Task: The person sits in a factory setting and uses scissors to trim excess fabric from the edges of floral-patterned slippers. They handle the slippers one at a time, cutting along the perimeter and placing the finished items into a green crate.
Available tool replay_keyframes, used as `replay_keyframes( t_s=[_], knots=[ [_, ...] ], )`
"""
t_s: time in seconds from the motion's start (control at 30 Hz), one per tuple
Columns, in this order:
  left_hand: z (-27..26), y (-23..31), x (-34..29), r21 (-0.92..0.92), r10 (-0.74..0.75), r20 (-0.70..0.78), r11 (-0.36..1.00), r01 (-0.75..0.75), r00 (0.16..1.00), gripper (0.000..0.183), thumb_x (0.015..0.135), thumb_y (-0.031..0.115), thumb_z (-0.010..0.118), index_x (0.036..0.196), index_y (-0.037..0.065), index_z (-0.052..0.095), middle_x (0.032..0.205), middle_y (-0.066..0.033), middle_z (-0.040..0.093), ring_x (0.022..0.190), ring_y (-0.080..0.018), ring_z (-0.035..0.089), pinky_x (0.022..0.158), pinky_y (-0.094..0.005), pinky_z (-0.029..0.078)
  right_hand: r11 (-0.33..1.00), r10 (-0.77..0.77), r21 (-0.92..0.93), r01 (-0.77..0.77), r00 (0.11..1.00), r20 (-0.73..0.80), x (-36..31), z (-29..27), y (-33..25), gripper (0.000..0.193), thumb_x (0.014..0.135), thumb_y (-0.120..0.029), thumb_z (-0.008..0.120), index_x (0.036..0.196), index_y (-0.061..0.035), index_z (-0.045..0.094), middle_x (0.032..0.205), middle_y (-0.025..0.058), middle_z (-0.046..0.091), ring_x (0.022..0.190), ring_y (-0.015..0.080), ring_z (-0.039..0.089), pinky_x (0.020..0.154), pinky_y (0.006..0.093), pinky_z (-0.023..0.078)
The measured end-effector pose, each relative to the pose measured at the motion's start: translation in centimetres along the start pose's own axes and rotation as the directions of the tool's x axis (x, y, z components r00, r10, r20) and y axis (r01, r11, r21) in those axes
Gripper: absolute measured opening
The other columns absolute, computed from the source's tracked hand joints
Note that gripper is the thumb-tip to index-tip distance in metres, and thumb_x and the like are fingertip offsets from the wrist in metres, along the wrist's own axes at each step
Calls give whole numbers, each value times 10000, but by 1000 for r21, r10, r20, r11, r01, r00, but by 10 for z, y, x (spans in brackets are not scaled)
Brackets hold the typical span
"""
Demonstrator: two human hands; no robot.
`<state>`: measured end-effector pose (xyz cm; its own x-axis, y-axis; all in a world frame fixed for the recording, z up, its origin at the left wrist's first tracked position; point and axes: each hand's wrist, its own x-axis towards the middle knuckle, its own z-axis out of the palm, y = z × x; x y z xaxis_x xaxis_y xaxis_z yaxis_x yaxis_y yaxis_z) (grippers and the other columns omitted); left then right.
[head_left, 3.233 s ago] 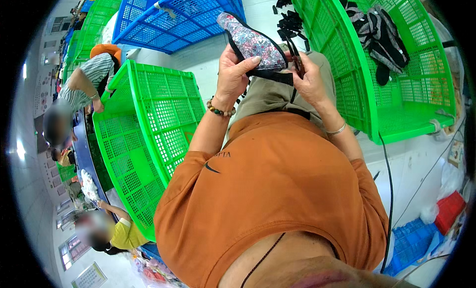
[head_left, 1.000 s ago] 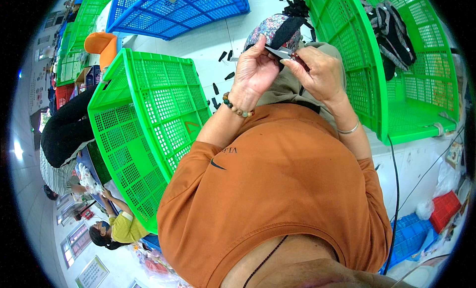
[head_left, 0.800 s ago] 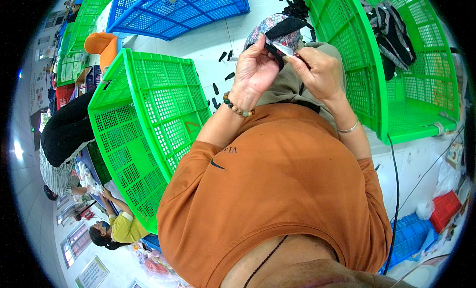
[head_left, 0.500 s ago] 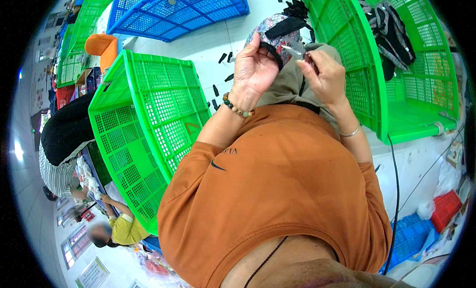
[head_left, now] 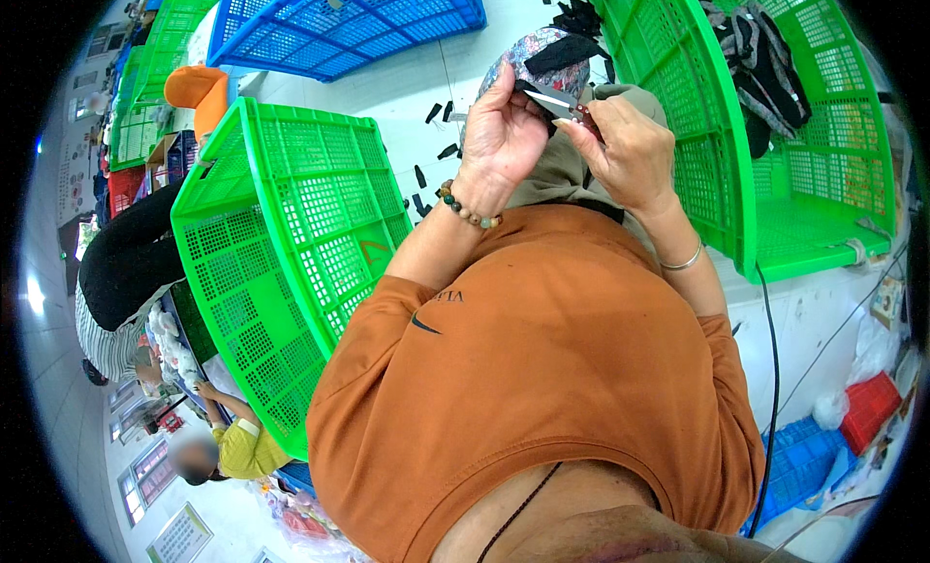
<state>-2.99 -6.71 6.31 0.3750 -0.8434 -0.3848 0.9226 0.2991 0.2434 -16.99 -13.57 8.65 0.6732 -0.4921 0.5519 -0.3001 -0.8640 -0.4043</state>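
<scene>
At about 12 o'clock in the view, the left hand (head_left: 502,137) and the right hand (head_left: 625,151) meet close together above the person's lap. The left grip is closed around a patterned piece of fabric (head_left: 538,64) with black trim, with the thumb and fingers curled on its lower edge. The right grip is also closed: its fingertips pinch a small silver tool (head_left: 554,100), which looks like a little clipper, and its tip touches the fabric just beside the left thumb. The left wrist wears a beaded bracelet (head_left: 468,210) and the right wrist a thin metal bangle (head_left: 683,263). At 9 o'clock from the hands stands a large green crate (head_left: 281,243), tilted on its side. At 3 o'clock is another green crate (head_left: 765,127) with dark garments (head_left: 760,64) lying inside it. A blue crate (head_left: 349,20) lies at 11 o'clock. Small black scraps (head_left: 431,156) are scattered on the white tabletop (head_left: 407,88) between the crates. Other people sit at the far left, around 8 o'clock.
</scene>
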Motion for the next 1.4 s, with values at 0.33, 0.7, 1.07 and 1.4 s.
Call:
replay_keyframes(
  t_s=[0.33,0.7,1.07,1.4],
  knots=[
    [7,-2,-3,-24,3,-19,1000,-4,1000,328,908,239,501,1136,5,523,1187,-128,551,1145,-255,473,1060,-415,290,971,164,179,-159,986,-12,-8,2,5,300,758,-358,670,736,-71,584,636,56,548,526,225,548,434,330,399],
    [2,0,3,6,-6,-11,1000,6,1000,176,861,213,591,963,69,595,985,-53,624,973,-192,553,985,-376,375,990,91,109,-90,996,-9,-4,4,4,325,760,-362,670,697,-71,539,639,64,542,528,242,540,434,338,397],
    [4,0,2,-3,4,-23,1000,-5,1000,200,871,208,576,997,53,581,1009,-68,610,975,-192,547,968,-380,394,980,134,145,-133,991,-1,2,7,-1,302,786,-352,648,723,-71,556,651,70,553,540,240,548,448,338,409],
    [2,5,-3,-71,-55,30,996,57,998,342,905,233,500,1161,6,501,1194,-128,540,1143,-258,471,1057,-421,293,737,362,576,-354,926,106,1,10,20,240,830,-236,635,772,-6,601,606,44,514,516,104,465,467,279,372]
  ],
)
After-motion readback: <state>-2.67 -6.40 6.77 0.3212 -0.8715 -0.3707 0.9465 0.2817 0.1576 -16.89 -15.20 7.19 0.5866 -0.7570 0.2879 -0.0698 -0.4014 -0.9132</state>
